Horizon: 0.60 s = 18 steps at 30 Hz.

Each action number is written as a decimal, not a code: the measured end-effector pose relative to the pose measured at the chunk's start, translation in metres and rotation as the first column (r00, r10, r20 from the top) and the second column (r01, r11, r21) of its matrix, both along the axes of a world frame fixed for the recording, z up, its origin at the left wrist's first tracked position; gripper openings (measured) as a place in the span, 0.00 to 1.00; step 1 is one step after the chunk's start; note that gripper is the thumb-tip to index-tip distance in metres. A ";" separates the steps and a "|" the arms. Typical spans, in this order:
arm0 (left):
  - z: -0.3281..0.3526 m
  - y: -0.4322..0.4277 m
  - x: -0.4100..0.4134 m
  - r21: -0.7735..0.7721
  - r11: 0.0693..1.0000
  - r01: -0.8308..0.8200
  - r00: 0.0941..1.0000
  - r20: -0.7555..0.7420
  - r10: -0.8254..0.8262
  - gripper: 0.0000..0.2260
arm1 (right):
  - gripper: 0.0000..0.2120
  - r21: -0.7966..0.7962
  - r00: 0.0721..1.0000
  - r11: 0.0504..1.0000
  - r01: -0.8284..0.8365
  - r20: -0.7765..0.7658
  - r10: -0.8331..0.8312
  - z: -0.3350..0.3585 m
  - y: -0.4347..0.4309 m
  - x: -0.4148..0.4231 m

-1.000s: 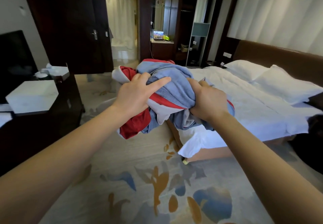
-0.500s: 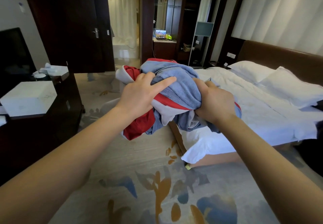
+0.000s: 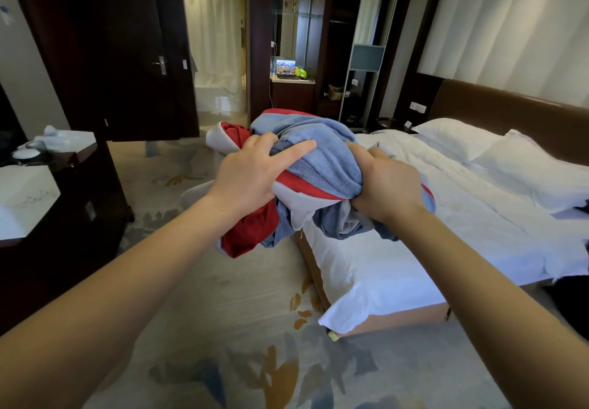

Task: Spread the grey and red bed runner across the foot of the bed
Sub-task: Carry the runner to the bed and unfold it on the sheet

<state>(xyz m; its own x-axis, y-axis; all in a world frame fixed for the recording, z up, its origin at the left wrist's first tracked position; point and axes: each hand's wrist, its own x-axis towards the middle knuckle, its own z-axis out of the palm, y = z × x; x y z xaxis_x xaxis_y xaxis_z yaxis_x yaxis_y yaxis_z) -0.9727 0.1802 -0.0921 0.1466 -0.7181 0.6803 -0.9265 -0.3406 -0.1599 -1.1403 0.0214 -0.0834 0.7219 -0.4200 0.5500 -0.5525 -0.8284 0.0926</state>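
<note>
Both arms reach forward; the left hand [image 3: 247,172] and right hand [image 3: 387,187] clutch the bunched runner [image 3: 322,166] in the air above the bed [image 3: 414,249] foot corner.

A low, tan-based bed [image 3: 408,316] carries a rumpled white duvet [image 3: 462,217], whose near corner droops over the foot edge. Two plump white pillows [image 3: 455,136] lie at its head edge.

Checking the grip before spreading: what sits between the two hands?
In the head view, only the bunched bed runner lies between the left hand and right hand; both grip it.
</note>
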 end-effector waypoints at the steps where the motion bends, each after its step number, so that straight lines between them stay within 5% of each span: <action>1: 0.001 -0.010 0.005 0.000 1.000 -0.002 1.000 -0.001 0.002 0.28 | 0.33 -0.002 1.000 1.000 -0.002 -0.003 0.002 0.001 -0.011 0.006; 18: 0.003 -0.171 0.145 0.037 0.997 0.072 0.997 -0.004 -0.072 0.27 | 0.33 0.045 0.999 0.998 0.050 0.005 -0.051 -0.004 -0.162 0.137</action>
<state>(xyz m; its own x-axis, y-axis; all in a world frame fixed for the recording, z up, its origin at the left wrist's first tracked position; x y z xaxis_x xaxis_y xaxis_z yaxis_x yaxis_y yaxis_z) -0.8278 0.0091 -0.0894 0.0954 -0.7514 0.6529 -0.9487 -0.2673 -0.1689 -1.0036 -0.1409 -0.0878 0.6955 -0.4804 0.5342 -0.5942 -0.8026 0.0519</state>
